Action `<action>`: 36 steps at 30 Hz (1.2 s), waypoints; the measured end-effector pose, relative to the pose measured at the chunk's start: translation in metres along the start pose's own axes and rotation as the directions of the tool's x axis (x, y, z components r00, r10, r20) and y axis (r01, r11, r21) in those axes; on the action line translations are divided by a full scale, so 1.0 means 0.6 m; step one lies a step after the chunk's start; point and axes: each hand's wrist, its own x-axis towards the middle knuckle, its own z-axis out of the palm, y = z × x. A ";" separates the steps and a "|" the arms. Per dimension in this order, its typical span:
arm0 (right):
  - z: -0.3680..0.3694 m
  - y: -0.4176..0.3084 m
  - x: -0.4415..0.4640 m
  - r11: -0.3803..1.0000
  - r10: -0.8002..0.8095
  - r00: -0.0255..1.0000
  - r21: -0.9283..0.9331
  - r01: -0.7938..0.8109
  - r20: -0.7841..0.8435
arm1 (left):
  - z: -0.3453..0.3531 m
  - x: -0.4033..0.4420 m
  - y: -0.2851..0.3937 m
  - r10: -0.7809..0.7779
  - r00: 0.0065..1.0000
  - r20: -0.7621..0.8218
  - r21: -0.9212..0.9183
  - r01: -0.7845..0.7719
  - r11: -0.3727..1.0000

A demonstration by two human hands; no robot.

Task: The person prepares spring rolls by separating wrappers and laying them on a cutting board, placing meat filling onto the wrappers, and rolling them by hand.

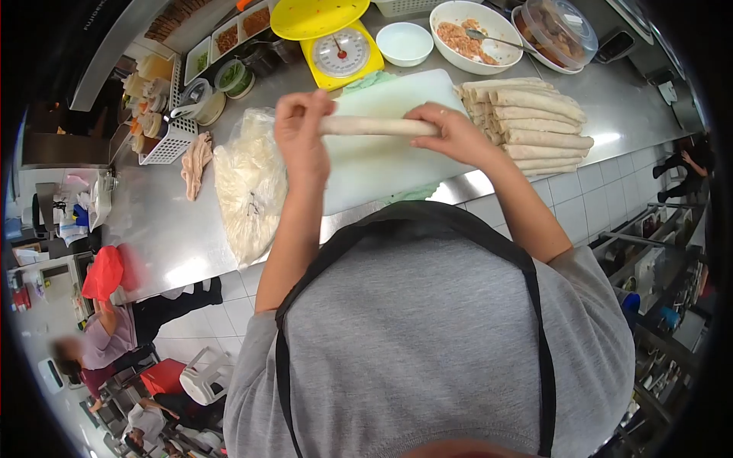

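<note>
A long, pale rolled wrapper, like an uncooked spring roll, is held level above the white cutting board. My left hand pinches its left end, and my right hand grips the right end between thumb and fingers. Just right of the board, many similar rolls lie stacked in a pile. On the left, a clear plastic bag of pale wrappers rests on the steel counter. Behind the pile stands a white bowl of pinkish filling with a spoon in it.
A yellow kitchen scale and a small white bowl stand behind the board. Green cloth shows under the board's edges. A pinkish cloth, containers and a white basket are at left. Other people are at lower left and far right.
</note>
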 end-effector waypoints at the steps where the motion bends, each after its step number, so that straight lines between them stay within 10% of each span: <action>1: -0.005 -0.001 -0.011 0.979 -0.095 0.988 -0.192 0.070 -0.125 | -0.025 -0.001 -0.013 0.027 0.997 -0.078 0.174 -0.013 0.985; 6: 0.014 0.049 -0.037 0.934 -0.203 0.884 -0.354 0.046 -0.421 | -0.082 -0.066 -0.068 0.192 0.949 0.249 0.769 -0.314 0.556; 8: 0.056 0.051 -0.053 0.881 -0.220 0.883 -0.473 -0.003 -0.416 | -0.062 -0.099 -0.083 0.186 0.874 0.449 0.780 -0.485 0.396; 10: 0.087 0.057 -0.056 0.811 -0.234 0.880 -0.582 -0.059 -0.414 | -0.045 -0.118 -0.094 -0.139 0.791 0.596 0.799 -0.567 0.202; 17: 0.060 0.078 0.018 0.810 -0.193 0.916 -0.584 -0.053 -0.352 | -0.042 -0.051 -0.156 -0.212 0.798 0.565 0.821 -0.570 0.040; 25: -0.017 0.072 0.021 0.940 -0.166 0.891 -0.341 0.014 -0.422 | -0.045 -0.001 -0.135 -0.075 0.818 0.571 0.821 -0.567 0.064; 33: -0.012 0.070 0.016 0.899 -0.056 0.961 -0.432 -0.070 -0.271 | -0.070 0.015 -0.125 -0.257 0.753 0.605 0.773 -0.479 0.417; 36: 0.029 0.040 -0.015 0.822 -0.115 0.941 -0.562 -0.089 -0.317 | -0.076 -0.027 -0.079 -0.265 0.744 0.613 0.789 -0.559 0.257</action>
